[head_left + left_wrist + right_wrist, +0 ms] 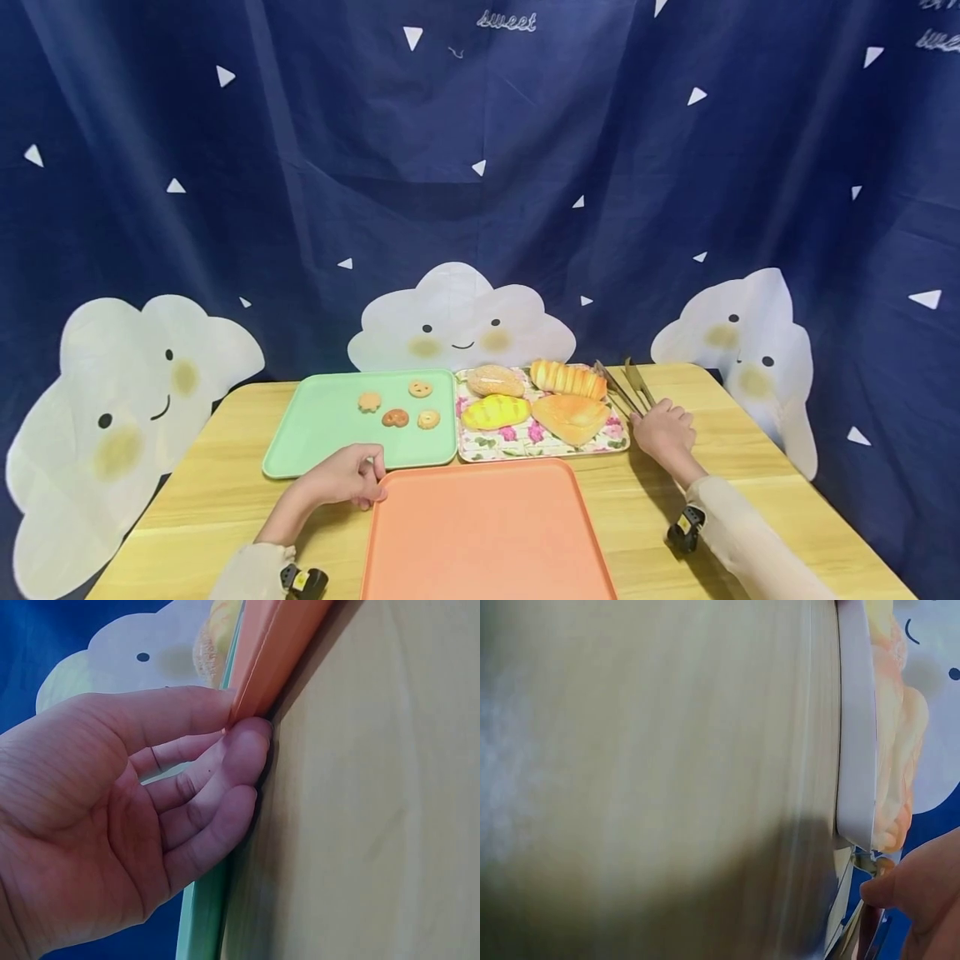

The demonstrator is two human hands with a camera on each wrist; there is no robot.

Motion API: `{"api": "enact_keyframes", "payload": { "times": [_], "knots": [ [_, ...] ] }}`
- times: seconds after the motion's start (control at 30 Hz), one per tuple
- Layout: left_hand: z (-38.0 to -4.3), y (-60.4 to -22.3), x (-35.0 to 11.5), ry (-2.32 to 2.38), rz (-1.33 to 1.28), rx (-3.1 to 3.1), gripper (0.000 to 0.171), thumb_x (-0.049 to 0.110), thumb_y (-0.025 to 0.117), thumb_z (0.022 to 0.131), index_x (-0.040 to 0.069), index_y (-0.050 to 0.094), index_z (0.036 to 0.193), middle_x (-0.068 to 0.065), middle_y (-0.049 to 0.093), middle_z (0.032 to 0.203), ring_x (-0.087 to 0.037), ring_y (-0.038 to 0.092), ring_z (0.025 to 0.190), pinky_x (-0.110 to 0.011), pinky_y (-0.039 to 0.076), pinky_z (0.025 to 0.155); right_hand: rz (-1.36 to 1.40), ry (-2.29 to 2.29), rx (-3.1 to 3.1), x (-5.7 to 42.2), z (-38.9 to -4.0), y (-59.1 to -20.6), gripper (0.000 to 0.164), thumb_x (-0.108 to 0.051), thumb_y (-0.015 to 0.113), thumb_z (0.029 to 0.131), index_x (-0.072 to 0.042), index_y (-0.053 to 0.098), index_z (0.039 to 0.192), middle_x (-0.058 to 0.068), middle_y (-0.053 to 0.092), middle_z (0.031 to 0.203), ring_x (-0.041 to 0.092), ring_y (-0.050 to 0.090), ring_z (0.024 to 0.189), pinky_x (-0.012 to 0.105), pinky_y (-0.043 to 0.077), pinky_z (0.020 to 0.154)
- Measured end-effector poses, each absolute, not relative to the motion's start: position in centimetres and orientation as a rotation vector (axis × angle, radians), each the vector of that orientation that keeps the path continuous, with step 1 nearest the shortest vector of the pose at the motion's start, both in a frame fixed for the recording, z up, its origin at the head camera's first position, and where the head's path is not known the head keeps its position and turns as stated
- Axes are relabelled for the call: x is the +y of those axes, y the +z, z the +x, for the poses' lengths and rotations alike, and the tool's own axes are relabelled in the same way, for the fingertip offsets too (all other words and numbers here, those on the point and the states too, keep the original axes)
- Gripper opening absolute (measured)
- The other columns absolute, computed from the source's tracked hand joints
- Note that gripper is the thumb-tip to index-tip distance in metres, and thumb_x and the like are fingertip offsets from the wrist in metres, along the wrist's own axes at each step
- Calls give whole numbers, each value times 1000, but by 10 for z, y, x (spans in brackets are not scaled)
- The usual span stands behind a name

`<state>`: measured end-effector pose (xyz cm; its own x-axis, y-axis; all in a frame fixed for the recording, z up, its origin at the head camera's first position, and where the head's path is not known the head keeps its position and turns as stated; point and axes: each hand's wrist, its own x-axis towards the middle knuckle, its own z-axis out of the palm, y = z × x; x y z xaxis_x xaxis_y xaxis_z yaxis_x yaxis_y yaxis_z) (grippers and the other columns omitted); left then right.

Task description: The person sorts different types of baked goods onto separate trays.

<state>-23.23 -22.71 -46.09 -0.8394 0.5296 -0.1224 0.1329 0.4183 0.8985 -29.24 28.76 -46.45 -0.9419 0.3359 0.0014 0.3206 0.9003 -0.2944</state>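
In the head view my left hand point(347, 477) is at the far left corner of an orange tray point(480, 533). The left wrist view shows the thumb and index finger pinching that tray's rim point(262, 667), with the other fingers curled below. To the right, my right hand point(666, 433) grips long metal tongs point(621, 387), whose two arms spread apart and point away from me. They are beside the right end of a flowered tray point(517, 454). In the right wrist view only the thumb side of the hand point(922, 892) and part of the tongs show.
Bread pieces lie on the flowered tray: a sesame bun point(495, 381), a yellow loaf point(495, 412), a striped roll point(568, 379) and a triangular pastry point(572, 418). A green tray point(322, 417) holds several small cookies point(395, 417). A blue curtain point(480, 217) hangs behind the wooden table point(202, 492).
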Motion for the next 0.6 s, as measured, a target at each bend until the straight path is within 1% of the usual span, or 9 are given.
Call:
{"api": "enact_keyframes", "payload": {
  "times": [0.2,0.37,0.5,0.6],
  "knots": [
    [-231,-459,-225,1368,547,2327,24,0,75,85,-7,52,88,-17,67,66,-18,64,58,-26,48,52,-528,458,-3027,289,-291,-463,63,-38,47,104,22,33,116,47,42,117,59,44,116,62,45,88],
    [-231,-457,-223,1331,550,2354,25,2,76,85,-6,53,88,-16,69,67,-18,65,58,-28,51,52,-497,489,-3028,290,-289,-455,67,-43,48,102,21,35,116,47,45,116,60,46,114,62,45,86],
    [-231,-452,-224,1282,572,2377,24,8,77,87,-4,56,89,-13,70,67,-15,63,56,-28,51,52,-435,508,-3024,290,-288,-442,76,-49,50,99,21,37,126,48,45,121,62,46,116,64,46,86],
    [-233,-445,-224,1243,591,2442,20,11,74,90,-1,59,92,-13,68,66,-17,62,55,-29,51,51,-367,521,-2996,283,-289,-429,86,-54,51,98,20,32,139,49,42,128,63,43,121,66,44,90]
  ]
}}
